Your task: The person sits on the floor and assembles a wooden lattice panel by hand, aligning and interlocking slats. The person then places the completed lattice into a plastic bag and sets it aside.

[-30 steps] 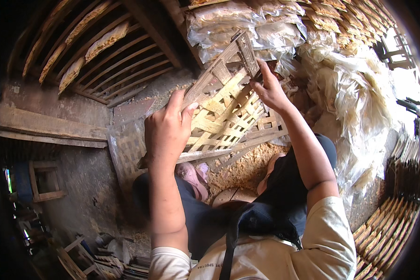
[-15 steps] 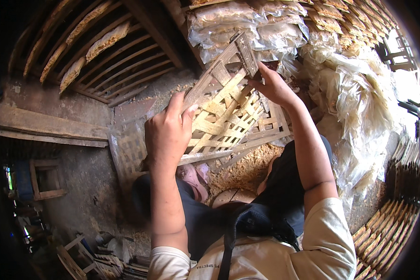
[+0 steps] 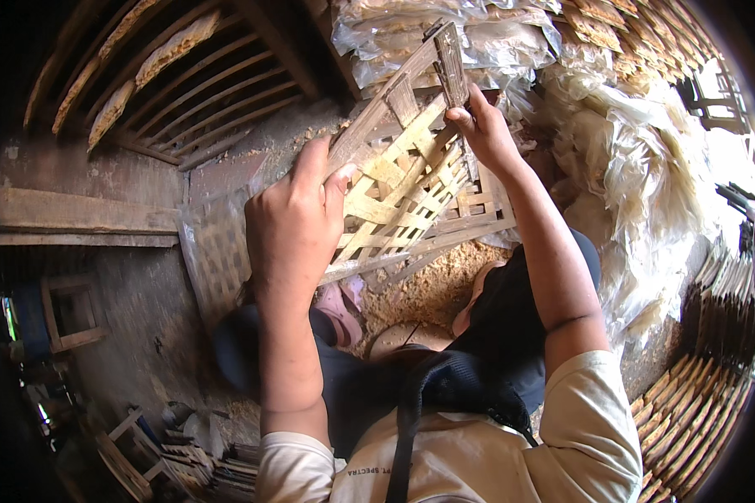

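Note:
A wooden frame with a woven bamboo lattice [image 3: 394,189] is held up and tilted in front of me. My left hand [image 3: 292,222] is closed on its left side, thumb over the near face. At the right side, my right hand [image 3: 485,130] grips the wooden edge between thumb and fingers. Behind and below it, another latticed frame [image 3: 488,220] shows in part. A third lattice panel [image 3: 214,243], covered by clear plastic, lies to the left of my left hand.
Plastic-wrapped slabs [image 3: 445,46] are stacked at the far side. Crumpled clear plastic sheets [image 3: 633,176] heap up on the right. Slatted wooden racks [image 3: 226,92] stand at the upper left. Yellowish crumbs [image 3: 419,293] cover the floor between my feet. More stacked panels [image 3: 696,419] are at the lower right.
The held frame has risen slightly, its top corner now farther up the view. My right thumb has come round onto the frame's near edge. Both hands keep their hold.

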Demonstrator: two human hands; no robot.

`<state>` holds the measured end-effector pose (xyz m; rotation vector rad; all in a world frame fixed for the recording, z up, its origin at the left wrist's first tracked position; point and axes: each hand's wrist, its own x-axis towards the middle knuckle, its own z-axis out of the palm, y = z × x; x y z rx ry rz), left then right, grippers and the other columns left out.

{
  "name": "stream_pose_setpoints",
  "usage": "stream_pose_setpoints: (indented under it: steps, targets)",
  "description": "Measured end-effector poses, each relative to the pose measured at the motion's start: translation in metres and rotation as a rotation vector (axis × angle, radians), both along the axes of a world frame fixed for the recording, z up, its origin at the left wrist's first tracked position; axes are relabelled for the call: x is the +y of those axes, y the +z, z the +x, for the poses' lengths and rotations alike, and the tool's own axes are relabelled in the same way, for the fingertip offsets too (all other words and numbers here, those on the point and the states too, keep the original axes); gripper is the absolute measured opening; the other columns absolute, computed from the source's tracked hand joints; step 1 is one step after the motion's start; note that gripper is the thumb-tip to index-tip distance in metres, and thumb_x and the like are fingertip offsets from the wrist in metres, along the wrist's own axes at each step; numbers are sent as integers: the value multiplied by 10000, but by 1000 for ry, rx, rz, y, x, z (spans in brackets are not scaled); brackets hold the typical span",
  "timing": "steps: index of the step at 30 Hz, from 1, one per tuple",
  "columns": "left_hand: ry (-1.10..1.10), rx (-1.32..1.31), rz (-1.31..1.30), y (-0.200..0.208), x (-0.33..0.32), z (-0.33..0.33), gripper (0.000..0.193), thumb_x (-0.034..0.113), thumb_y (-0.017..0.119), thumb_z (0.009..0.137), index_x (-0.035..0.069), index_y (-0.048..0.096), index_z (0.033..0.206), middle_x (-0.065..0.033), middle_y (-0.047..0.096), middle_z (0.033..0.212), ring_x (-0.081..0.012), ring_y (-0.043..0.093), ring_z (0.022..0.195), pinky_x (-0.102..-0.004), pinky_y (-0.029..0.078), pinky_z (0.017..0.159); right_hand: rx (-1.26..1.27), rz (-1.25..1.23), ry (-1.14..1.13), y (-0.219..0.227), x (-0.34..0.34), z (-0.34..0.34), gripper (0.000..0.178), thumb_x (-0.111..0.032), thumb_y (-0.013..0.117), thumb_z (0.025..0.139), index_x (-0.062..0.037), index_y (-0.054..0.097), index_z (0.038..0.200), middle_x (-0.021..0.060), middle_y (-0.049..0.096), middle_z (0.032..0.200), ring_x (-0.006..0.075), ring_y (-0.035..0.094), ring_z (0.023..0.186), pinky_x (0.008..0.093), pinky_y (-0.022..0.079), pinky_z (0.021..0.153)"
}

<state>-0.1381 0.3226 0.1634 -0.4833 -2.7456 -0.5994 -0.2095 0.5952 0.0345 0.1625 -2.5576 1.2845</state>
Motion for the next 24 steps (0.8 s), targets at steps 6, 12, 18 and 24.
stream_pose_setpoints:
  steps: [6,12,18,24]
  targets:
    - [27,-18,38,1,0,4,336,178,698,854,64,620,1160,-231,662,781,-414,657,712,-475,487,592,158,86,-34,-26,-6,8,553,-212,564,975,-81,295,1440,292,588,1096,491,582,974,520,458,811]
    - [12,-5,27,3,3,8,324,160,704,844,62,623,1143,-235,660,775,-415,657,709,-481,492,595,315,157,-32,-37,-4,11,679,-88,512,964,-84,154,1542,286,567,1190,473,574,1016,495,465,868]
    - [-5,4,22,3,5,9,328,130,699,832,60,623,1143,-235,663,785,-417,656,711,-485,496,604,284,171,-42,-42,-4,15,727,-23,502,929,-55,123,1548,222,570,995,381,582,869,445,483,822]
    - [54,-11,7,4,7,9,332,130,690,835,68,623,1153,-226,671,787,-415,662,728,-487,492,611,125,163,-24,-72,3,14,771,-46,534,889,-46,119,1539,260,473,1203,408,492,1081,430,412,965]
